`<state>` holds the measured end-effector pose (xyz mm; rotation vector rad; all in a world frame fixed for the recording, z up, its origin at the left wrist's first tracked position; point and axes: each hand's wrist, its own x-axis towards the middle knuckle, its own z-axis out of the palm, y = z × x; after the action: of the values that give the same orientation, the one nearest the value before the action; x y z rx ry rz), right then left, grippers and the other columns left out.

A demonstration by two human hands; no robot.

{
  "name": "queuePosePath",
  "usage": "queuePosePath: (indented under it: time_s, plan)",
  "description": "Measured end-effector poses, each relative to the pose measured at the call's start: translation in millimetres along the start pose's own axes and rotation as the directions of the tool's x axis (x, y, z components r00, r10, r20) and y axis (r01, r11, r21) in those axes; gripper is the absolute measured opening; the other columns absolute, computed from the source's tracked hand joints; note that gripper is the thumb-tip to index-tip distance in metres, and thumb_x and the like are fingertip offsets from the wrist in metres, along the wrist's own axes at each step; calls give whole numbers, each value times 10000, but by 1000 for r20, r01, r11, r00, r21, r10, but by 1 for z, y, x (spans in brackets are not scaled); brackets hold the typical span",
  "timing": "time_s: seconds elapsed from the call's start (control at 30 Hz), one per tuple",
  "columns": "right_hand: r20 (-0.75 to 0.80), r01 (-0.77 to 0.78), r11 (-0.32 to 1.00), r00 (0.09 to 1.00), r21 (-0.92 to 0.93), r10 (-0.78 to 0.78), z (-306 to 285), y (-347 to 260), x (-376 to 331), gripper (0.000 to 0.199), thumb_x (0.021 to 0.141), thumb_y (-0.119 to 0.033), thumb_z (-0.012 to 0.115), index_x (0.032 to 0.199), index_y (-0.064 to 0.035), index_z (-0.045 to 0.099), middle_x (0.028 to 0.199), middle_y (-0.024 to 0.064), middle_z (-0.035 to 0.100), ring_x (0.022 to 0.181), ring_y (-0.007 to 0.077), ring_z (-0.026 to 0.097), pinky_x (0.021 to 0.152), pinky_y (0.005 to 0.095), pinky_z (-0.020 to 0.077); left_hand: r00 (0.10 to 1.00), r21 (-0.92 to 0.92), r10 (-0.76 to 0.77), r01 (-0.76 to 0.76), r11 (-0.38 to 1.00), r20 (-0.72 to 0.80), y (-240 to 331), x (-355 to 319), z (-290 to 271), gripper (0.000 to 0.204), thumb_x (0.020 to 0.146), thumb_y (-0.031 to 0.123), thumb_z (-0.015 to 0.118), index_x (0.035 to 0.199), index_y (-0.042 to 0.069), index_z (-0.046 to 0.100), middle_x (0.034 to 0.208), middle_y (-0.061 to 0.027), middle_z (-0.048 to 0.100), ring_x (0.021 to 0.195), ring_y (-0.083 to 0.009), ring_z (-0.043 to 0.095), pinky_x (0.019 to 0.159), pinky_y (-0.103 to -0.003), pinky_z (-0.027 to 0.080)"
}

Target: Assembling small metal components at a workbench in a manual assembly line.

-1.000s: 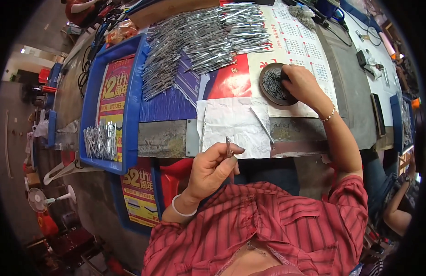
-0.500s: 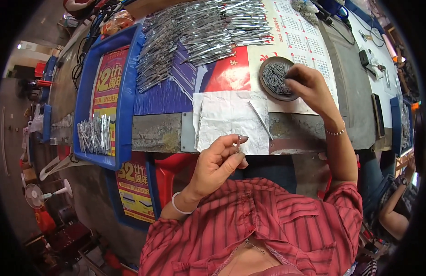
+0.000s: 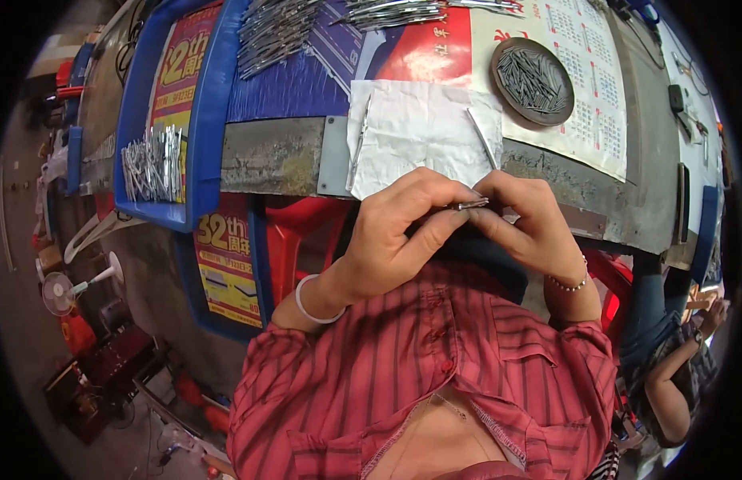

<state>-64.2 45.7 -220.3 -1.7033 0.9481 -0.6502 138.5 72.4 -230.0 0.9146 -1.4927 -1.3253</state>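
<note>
My left hand (image 3: 407, 228) and my right hand (image 3: 525, 220) meet in front of the table's near edge. Between their fingertips is a small, slim metal piece (image 3: 470, 205), pinched from both sides; its exact kind is too small to make out. Just beyond lies a crumpled white paper (image 3: 423, 132). One thin silvery rod (image 3: 360, 138) rests along its left side and another thin rod (image 3: 481, 136) slants at its right side. Farther right, a round brown dish (image 3: 553, 120) holds many dark grey metal pins (image 3: 533, 78).
A blue tray (image 3: 208, 112) at the left contains a bunch of silvery rods (image 3: 153, 164). Heaps of similar rods (image 3: 279, 36) lie at the far side. Below the table edge are another blue tray (image 3: 196, 300) and a red stool (image 3: 295, 240). Another person's arm (image 3: 667, 388) shows at far right.
My right hand has left the dish and come back to my left hand, closing on the small piece there. The view has tilted, so the table sits higher.
</note>
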Motion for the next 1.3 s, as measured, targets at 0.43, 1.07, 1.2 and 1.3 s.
queuePosePath:
  time_s: [0.43, 1.07, 1.2, 1.3]
  plan:
    - [-173, -82, 974, 978, 211, 119, -2, -12, -9, 67, 846, -26, 591, 893, 22, 586, 699, 43, 602, 591, 91, 567, 533, 231, 435, 999, 129, -27, 31, 991, -36, -4, -7, 2, 164, 845, -20, 603, 1009, -20, 616, 839, -116, 624, 709, -198, 615, 643, -277, 481]
    - [-110, -63, 985, 991, 161, 82, -1, -11, -4, 60, 810, -39, 617, 847, 6, 603, 674, 42, 597, 593, 105, 569, 548, 240, 434, 999, 218, 44, -44, 975, 3, -7, -8, -2, 157, 853, -25, 608, 1008, -8, 624, 857, -84, 643, 736, -144, 619, 651, -235, 475]
    - [-177, -70, 978, 978, 199, 106, -3, -14, -8, 49, 812, -36, 616, 841, 2, 605, 674, 37, 599, 592, 100, 570, 546, 235, 433, 999, 200, 32, -25, 979, -28, -6, -7, -3, 163, 841, -12, 617, 1002, 2, 627, 822, -111, 631, 706, -214, 632, 632, -284, 490]
    - [-143, -122, 970, 978, 209, 154, -5, -16, -8, 42, 810, -35, 618, 836, -4, 606, 674, 34, 602, 589, 100, 571, 546, 236, 433, 999, 185, 21, -15, 983, -33, -8, -7, -3, 153, 845, -5, 615, 998, 7, 626, 816, -108, 629, 697, -216, 627, 632, -288, 489]
